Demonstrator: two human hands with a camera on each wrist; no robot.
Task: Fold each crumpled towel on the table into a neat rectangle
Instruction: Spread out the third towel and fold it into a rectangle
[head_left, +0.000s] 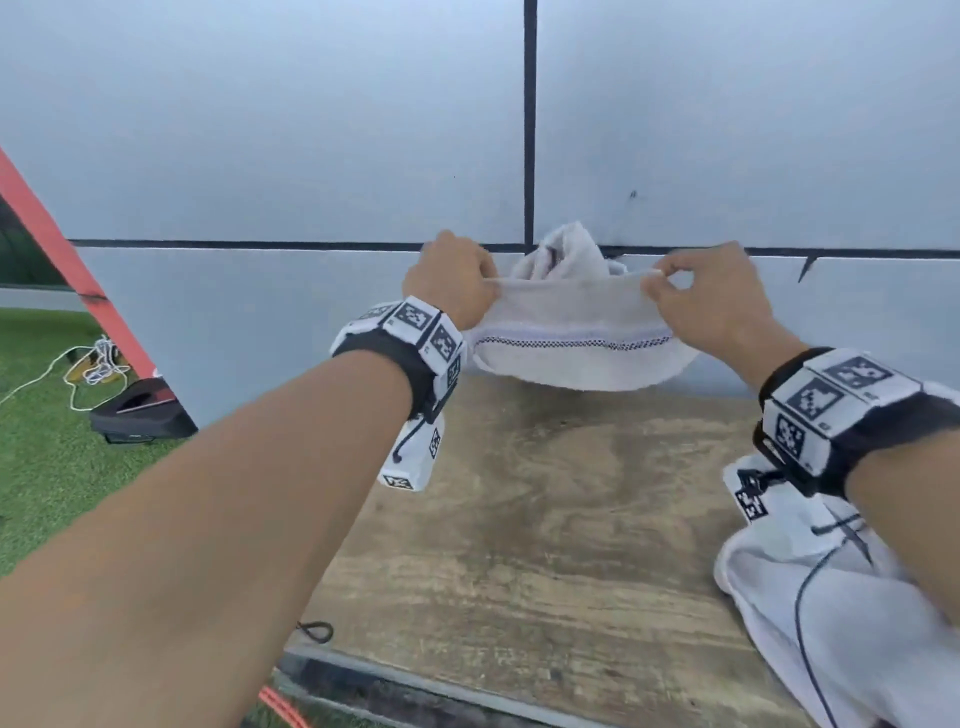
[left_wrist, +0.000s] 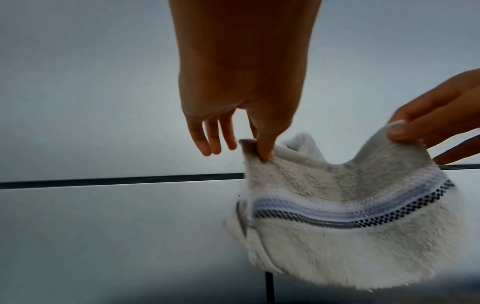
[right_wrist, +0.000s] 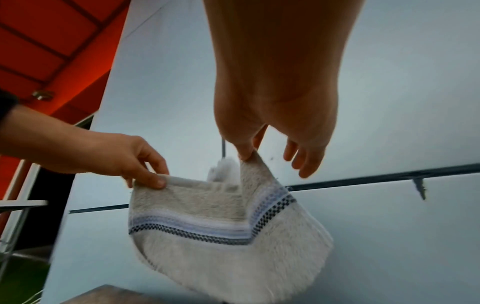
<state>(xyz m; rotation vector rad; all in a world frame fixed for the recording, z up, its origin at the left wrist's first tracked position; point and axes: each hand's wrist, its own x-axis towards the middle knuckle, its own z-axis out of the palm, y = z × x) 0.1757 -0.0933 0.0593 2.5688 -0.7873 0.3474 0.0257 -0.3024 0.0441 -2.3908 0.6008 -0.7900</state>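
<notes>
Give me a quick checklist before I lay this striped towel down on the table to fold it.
1. Left hand pinches one top corner: ok.
2. Right hand pinches the other corner: ok.
3. Striped towel hangs off the table: ok.
4. Top edge taut: not ok, it sags in the wrist views.
5. Bare wood in front to lay it on: ok.
6. Another towel bunched behind, apart or touching: cannot tell.

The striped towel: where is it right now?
In the head view the striped towel hangs mid-frame above the table's far edge, pinched at its top corners by the left hand and right hand.
</notes>
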